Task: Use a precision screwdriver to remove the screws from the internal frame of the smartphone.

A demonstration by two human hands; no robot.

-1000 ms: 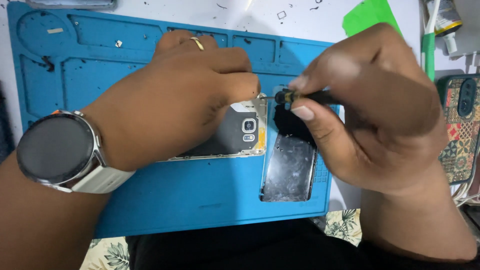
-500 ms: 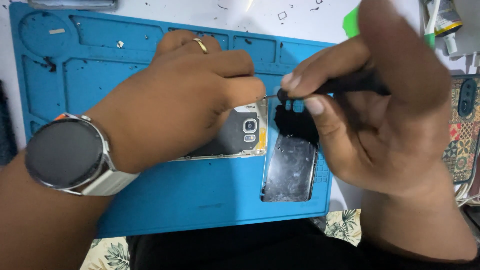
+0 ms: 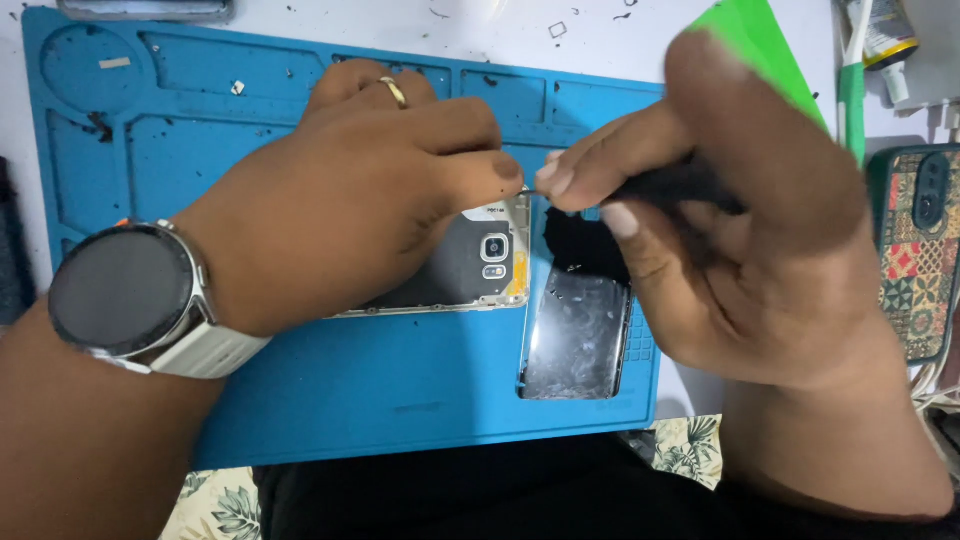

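Observation:
An opened phone body (image 3: 470, 270) with a metal frame and a camera module lies on a blue repair mat (image 3: 330, 400). My left hand (image 3: 370, 200), with a ring and a round wristwatch (image 3: 125, 290), presses down on the phone and covers most of it. My right hand (image 3: 720, 220) grips a thin black tool (image 3: 670, 185) whose tip meets the phone's upper right corner, close to my left fingertips. Beside the phone lies a detached glossy dark back panel (image 3: 578, 335), partly under my right hand.
A phone in a patterned case (image 3: 920, 250) lies at the right edge. A green flat tool (image 3: 760, 45) and a green-handled tool (image 3: 852, 100) are at the top right, near a tube (image 3: 880, 30). Small debris dots the mat and the white table (image 3: 600, 35).
My right hand has risen and rotated, knuckles now toward the camera, while the tool tip stays at the phone's corner. My left hand keeps its hold on the phone.

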